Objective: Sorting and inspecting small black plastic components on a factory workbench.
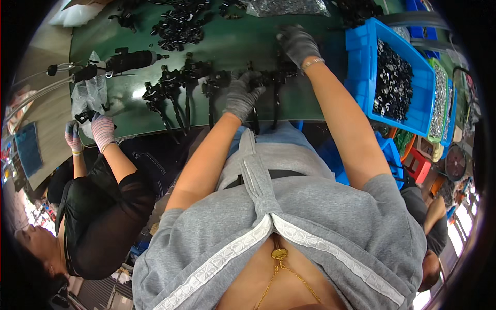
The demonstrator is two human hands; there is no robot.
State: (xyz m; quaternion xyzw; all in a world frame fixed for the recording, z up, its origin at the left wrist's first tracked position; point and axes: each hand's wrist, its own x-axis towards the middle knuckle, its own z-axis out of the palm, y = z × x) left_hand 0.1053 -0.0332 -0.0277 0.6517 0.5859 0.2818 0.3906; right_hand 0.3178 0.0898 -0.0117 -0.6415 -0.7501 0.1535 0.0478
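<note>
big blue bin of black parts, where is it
The bin is at right in the head view, by the right end of the green table, right of the right hand.

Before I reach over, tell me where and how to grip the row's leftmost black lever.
The leftmost lever is probably best pinched by its slim handle, from the near left: that handle points to the near side, the bulky head lies at the far end, and the next lever crowds its right.

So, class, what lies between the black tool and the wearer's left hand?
In the head view, several long black parts lie side by side on the green table between them.
</note>
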